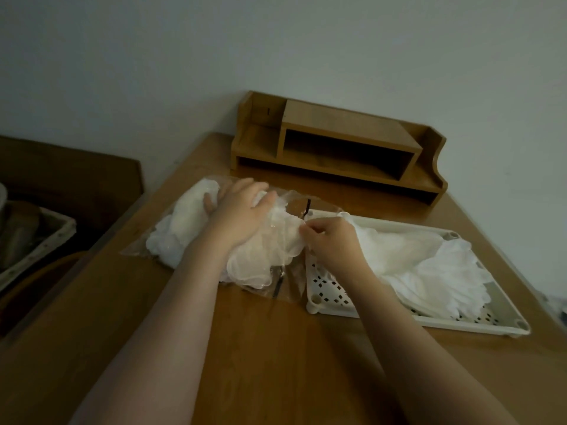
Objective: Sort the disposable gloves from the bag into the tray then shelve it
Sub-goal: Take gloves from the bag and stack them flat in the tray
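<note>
A clear plastic bag [138,245] lies flat on the wooden table, stuffed with thin white disposable gloves [181,231]. My left hand [241,214] rests on top of the bag with its fingers spread and slightly bent over the pile. At the bag's right end my right hand [329,240] pinches a translucent glove [270,259] that spills from the opening. To the right stands a cream perforated tray [325,289], with a heap of white gloves [438,271] lying in it.
A wooden desk shelf [337,145] with open compartments stands against the wall at the back of the table. Left of the table, lower down, sit a dark board and a pale box [36,240]. The table's near part [276,363] is bare wood.
</note>
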`<state>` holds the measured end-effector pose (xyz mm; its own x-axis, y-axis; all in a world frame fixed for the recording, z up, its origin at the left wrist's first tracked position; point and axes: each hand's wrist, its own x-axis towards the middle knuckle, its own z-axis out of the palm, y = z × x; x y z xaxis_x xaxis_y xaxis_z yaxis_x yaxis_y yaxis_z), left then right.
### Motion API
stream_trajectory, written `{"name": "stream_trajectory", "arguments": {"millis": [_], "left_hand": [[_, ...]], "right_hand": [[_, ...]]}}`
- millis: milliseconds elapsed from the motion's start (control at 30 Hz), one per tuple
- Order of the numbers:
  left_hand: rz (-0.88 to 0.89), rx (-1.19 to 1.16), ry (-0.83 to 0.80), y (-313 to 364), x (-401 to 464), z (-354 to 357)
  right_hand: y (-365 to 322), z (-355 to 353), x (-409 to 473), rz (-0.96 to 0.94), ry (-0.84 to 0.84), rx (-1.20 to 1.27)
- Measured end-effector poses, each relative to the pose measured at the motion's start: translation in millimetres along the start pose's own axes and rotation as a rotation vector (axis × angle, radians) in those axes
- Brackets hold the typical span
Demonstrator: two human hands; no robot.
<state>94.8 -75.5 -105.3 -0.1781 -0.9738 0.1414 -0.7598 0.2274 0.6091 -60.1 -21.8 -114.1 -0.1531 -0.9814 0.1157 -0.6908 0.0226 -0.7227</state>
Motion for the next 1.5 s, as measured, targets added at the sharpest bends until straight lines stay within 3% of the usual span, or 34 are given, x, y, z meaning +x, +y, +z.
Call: {"name": "stream_trajectory", "arguments": {"millis": [100,167,367,533,667,733,833,967,1000,1133,1333,1500], "left_hand": [[0.244,-0.108,-0.05,20.5,-9.3,0.3],[0.317,-0.102,-0.123,26.0,-13.8,3.9],[0.261,0.12,-0.218,14.0,-12.2,15.0],[0.216,0.242,-0.179,11.5,-8.7,19.7],[0.156,0.29,-0.191,8.6,-5.6,17.0],[0.131,0.262,-0.144,8.6,-4.2,15.8],[0.148,0.17,0.009,7.2,-1.9,16.4],[0.12,-0.004,0.153,5.8,-0.2,14.6],[0.106,-0.041,0.158,5.4,-0.2,14.1],[0.114,-0.02,0.142,6.7,-0.8,13.3],[0.315,-0.154,-0.043,26.3,-8.4,10.3],[0.372,-0.149,0.15,29.8,-9.0,10.8]], "right_hand": [[0.3,-2.9,-2.6,-0.115,0.169,-0.109],[1.6,-5.2,-4.5,-0.153,0.186,-0.125],[5.3,-18.1,-3.5,-0.073,0.108,-0.087],[5.9,-31.3,1.1,0.115,-0.196,-0.187],[4.3,-39.0,-0.2,0.029,-0.16,-0.193],[1.0,-44.8,-3.6,-0.05,-0.119,-0.076],[0.5,-52.7,-4.0,-0.018,-0.121,0.305],[5.6,-56.1,0.5,0.27,-0.139,1.149],[7.8,-55.9,1.1,0.342,-0.137,1.26],[11.5,-51.7,1.4,0.388,-0.166,1.376],[6.3,-40.6,0.8,0.192,-0.317,1.574],[10.9,-35.3,-1.0,0.048,-0.331,1.419]]}}
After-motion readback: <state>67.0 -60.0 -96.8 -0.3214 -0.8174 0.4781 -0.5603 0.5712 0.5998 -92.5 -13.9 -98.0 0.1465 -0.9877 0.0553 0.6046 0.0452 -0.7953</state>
